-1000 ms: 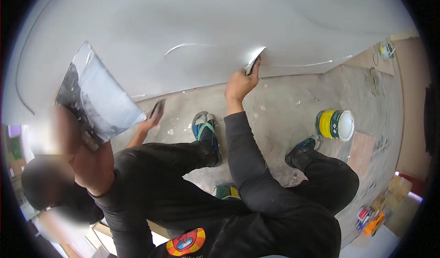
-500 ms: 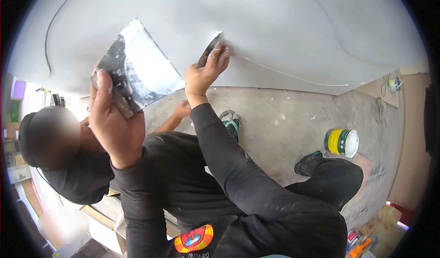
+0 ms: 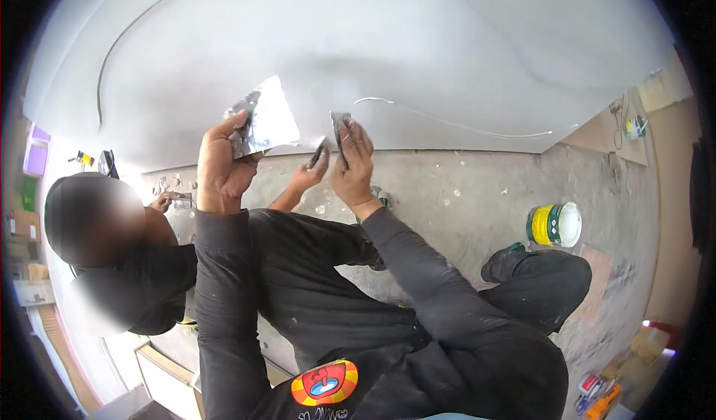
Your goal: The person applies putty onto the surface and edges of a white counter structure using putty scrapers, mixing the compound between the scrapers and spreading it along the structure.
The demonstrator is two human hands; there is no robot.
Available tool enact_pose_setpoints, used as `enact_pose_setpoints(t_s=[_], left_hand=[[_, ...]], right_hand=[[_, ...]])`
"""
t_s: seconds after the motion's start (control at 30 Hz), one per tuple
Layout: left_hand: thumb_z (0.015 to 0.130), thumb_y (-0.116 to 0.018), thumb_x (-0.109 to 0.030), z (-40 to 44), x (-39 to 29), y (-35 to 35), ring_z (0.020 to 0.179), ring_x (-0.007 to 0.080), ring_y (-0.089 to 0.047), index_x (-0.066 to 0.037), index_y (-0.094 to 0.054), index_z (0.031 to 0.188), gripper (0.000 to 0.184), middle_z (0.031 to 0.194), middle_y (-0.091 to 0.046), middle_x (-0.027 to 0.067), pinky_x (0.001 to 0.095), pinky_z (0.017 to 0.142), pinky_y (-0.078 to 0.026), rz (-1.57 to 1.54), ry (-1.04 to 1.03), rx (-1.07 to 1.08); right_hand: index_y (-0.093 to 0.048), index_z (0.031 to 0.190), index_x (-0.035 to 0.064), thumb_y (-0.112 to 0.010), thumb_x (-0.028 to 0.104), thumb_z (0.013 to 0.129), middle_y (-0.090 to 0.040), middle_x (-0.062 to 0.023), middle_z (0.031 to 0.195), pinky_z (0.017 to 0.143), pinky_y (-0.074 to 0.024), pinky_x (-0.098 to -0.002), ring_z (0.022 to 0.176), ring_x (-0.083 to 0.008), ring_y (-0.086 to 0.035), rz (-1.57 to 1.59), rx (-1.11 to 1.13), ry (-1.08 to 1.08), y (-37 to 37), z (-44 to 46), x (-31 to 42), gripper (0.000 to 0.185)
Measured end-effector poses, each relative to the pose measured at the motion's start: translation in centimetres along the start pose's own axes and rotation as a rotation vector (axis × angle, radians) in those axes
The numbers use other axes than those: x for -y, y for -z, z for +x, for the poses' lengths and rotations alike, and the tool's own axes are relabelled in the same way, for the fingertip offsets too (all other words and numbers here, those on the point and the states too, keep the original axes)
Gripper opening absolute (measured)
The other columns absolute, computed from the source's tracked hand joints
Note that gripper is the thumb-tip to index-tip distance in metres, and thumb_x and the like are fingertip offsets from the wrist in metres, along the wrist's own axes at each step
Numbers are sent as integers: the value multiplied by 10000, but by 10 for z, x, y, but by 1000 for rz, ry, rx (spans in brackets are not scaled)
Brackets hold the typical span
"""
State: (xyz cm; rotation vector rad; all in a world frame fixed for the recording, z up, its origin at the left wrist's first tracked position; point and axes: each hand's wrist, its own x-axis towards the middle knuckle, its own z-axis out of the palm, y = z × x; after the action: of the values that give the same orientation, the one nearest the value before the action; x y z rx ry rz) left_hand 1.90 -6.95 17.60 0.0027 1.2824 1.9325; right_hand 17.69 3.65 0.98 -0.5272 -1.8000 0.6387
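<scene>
My left hand (image 3: 224, 163) grips a broad metal filling blade (image 3: 273, 118), its face smeared with white putty and dark marks along the held edge. In my right hand (image 3: 352, 163) is a small dark scraper (image 3: 340, 125), held upright between the fingers close to the lower part of the grey-white panel (image 3: 447, 55). A thin white line of putty (image 3: 447, 120) runs across the panel to the right of it. Between my hands, a co-worker's hand (image 3: 307, 175) holds another small dark scraper (image 3: 319, 152).
The co-worker (image 3: 112, 248) in dark clothes crouches at my left, the other hand (image 3: 168, 200) holding a small flat tool. On the concrete floor (image 3: 425, 196) lies a green-and-yellow tub (image 3: 548, 225). Assorted containers (image 3: 597, 398) crowd the lower right corner.
Both my hands have come down and away from the upper panel, the left also moving right. The scraper has left the start of the putty line. The co-worker's hand now shows a scraper.
</scene>
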Motion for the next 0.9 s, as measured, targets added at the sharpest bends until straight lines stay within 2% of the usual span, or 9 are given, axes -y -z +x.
enact_pose_setpoints(t_s=[0.17,0.23,0.37,0.47,0.63,0.67,0.73,0.8,0.9], left_hand=[[938,-526,-119,-2,27,-48,773,222,-702,36,-550,1136,252,929,-682,109,344,680,-592,163,192,173],[946,-493,-78,-11,40,-74,863,226,-669,28,-552,1138,227,1018,-659,135,367,749,-569,167,281,248],[960,-479,-55,-20,61,-102,962,219,-649,22,-531,1214,270,1110,-633,131,355,813,-554,221,171,343],[968,-483,-55,-27,73,-119,990,217,-642,21,-517,1251,295,1136,-625,126,356,841,-547,285,95,375],[963,-496,-57,-26,88,-141,1037,217,-633,8,-492,1316,359,1173,-621,106,356,885,-533,332,-2,419],[957,-506,-68,-27,88,-145,1052,215,-630,6,-488,1324,375,1186,-619,105,354,897,-527,298,12,432],[939,-537,-104,-28,85,-153,1099,214,-616,4,-479,1343,422,1223,-608,104,360,937,-510,270,13,470],[937,-539,-113,-28,87,-157,1110,228,-610,6,-471,1347,433,1237,-600,110,373,955,-502,215,15,472],[945,-533,-116,-19,86,-153,1108,245,-609,5,-464,1344,423,1231,-601,119,386,961,-498,165,15,511]], right_hand=[[-516,1369,37,-579,-94,783,-538,-209,1358,1000,-426,-484,1225,-441,-523,194,-38,251,76,75,22,603],[-559,1342,104,-663,12,817,-539,-198,1357,994,-430,-487,1242,-413,-517,274,181,439,97,84,22,544],[-596,1309,151,-698,119,825,-535,-187,1359,986,-437,-485,1258,-387,-507,146,255,420,123,72,10,496],[-612,1288,140,-692,134,836,-535,-174,1357,982,-439,-491,1278,-376,-490,65,161,337,135,56,-5,459],[-595,1317,155,-681,10,774,-526,-162,1372,1002,-443,-487,1288,-387,-476,-26,85,145,160,30,-51,569],[-585,1330,164,-627,-82,738,-518,-150,1389,1029,-437,-471,1279,-376,-487,-138,193,133,172,23,-74,642],[-564,1346,131,-511,-166,707,-572,-153,1330,1082,-403,-433,1270,-342,-506,-182,123,11,198,-1,-140,706],[-508,1377,23,-459,-145,736,-553,-172,1361,1108,-372,-415,1300,-350,-481,-214,-14,-198,250,-20,-215,665],[-506,1363,-11,-466,-109,760,-520,-222,1382,1111,-360,-406,1307,-361,-474,-494,-256,-310,360,7,-293,612]])
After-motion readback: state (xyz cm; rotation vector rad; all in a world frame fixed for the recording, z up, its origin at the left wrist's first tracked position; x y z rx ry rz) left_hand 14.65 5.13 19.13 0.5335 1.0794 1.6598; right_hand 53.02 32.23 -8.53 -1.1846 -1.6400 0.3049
